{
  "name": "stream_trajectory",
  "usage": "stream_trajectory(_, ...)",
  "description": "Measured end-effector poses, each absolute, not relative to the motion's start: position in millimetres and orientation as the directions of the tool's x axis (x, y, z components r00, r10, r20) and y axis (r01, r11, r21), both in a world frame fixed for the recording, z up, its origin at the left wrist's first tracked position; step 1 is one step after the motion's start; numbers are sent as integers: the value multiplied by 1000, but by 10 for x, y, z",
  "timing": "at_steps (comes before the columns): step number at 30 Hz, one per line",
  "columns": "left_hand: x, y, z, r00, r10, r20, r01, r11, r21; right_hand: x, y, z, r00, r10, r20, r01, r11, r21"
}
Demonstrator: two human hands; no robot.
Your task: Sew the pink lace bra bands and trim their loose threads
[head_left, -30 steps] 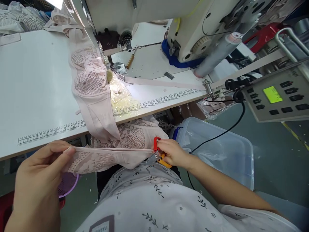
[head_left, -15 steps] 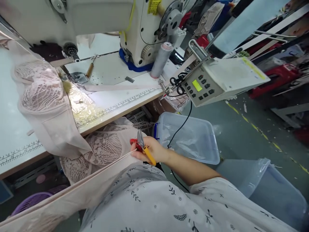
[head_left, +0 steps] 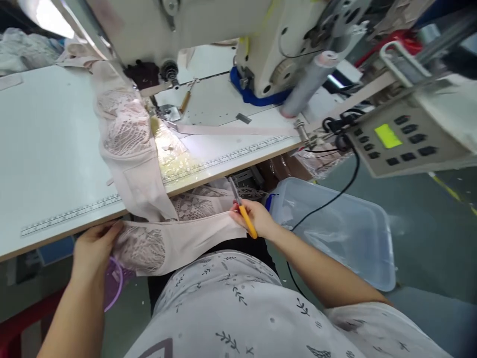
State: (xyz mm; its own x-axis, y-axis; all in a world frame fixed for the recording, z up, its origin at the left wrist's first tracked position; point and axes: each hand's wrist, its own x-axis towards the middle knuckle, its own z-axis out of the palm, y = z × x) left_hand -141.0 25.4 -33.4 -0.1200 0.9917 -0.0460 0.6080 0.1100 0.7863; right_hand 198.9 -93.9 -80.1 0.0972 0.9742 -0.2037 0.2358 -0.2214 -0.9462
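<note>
A pale pink lace bra (head_left: 201, 233) is stretched between my hands below the table's front edge. My left hand (head_left: 97, 243) is closed on its lace cup end. My right hand (head_left: 258, 217) is closed around scissors with an orange handle (head_left: 247, 222), blades pointing up and away, and also pinches the bra's other end. Another pink lace bra piece (head_left: 128, 134) lies on the table by the sewing machine's needle area and drapes over the edge. More lace fabric (head_left: 196, 206) hangs beneath the tabletop, behind the bra I hold.
The sewing machine (head_left: 219, 25) stands over the white table (head_left: 59, 149). A control box (head_left: 402, 129) juts out at the right, its cable hanging down. A clear plastic bin (head_left: 343, 223) and a purple basket (head_left: 115, 288) sit below. A wooden-handled tool (head_left: 185, 101) lies by the needle.
My left hand has come into view, gripping the bra's lace end. The bra now spans between both hands, nearer the table edge. The view has swung left; the scissors stay in my right hand.
</note>
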Motion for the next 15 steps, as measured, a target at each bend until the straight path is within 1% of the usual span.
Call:
stream_trajectory(3,-1406,204,-355,-139,989,-54,793,144,592,2000,-932,-815,98,971,-217,253,-235,-938)
stream_trajectory(4,-1409,154,-357,-119,992,-44,840,124,528,2001,-930,-812,95,970,-224,265,-242,-934)
stream_trajectory(5,-1408,97,-360,-50,998,-26,885,56,462,2000,-927,-807,92,968,-231,276,-248,-929)
stream_trajectory(6,-1399,39,-368,70,998,-1,917,-64,393,1999,-923,-801,89,967,-239,283,-255,-925)
stream_trajectory(7,-1380,-14,-381,232,972,27,918,-228,325,1999,-917,-795,88,965,-249,287,-264,-921)
stream_trajectory(8,-1349,-54,-402,413,910,46,873,-410,264,1999,-910,-790,89,962,-258,286,-273,-918)
stream_trajectory(9,-1308,-77,-428,576,816,51,791,-572,216,2001,-902,-785,88,959,-268,285,-283,-916)
stream_trajectory(10,-1259,-79,-460,691,721,45,704,-686,185,2002,-894,-781,87,957,-278,284,-292,-913)
stream_trajectory(12,-1154,-31,-522,784,621,-4,612,-772,171,2008,-879,-773,79,951,-299,283,-309,-908)
stream_trajectory(15,-1048,92,-563,797,598,-87,604,-781,161,2021,-866,-761,71,943,-326,273,-332,-903)
